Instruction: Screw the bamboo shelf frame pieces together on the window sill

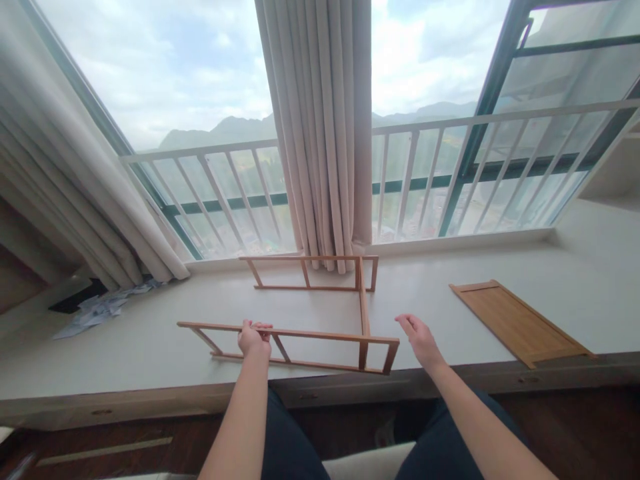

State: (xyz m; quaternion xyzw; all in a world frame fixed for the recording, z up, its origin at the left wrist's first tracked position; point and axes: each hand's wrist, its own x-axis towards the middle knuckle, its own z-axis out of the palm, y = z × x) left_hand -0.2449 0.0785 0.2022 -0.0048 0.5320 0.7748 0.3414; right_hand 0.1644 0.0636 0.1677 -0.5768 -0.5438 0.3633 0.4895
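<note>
A wooden shelf frame (320, 335) lies on its side on the white window ledge. Its two ladder-like sides are joined near the right end by a crosspiece (365, 300). My left hand (254, 339) grips the upper rail of the nearer side, with fingers over the wood. Just beyond the right end of that side, my right hand (419, 337) hovers apart from the frame. Its fingers are pressed together; anything small between them is hidden. A flat wooden shelf panel (520, 320) rests on the ledge farther right.
The white ledge (150, 360) has a front edge right before my knees. Behind it stand a white railing (425, 127) and windows. A beige curtain (320, 133) hangs down behind the frame. Crumpled papers (95, 312) lie at the left beside a dark object (77, 297).
</note>
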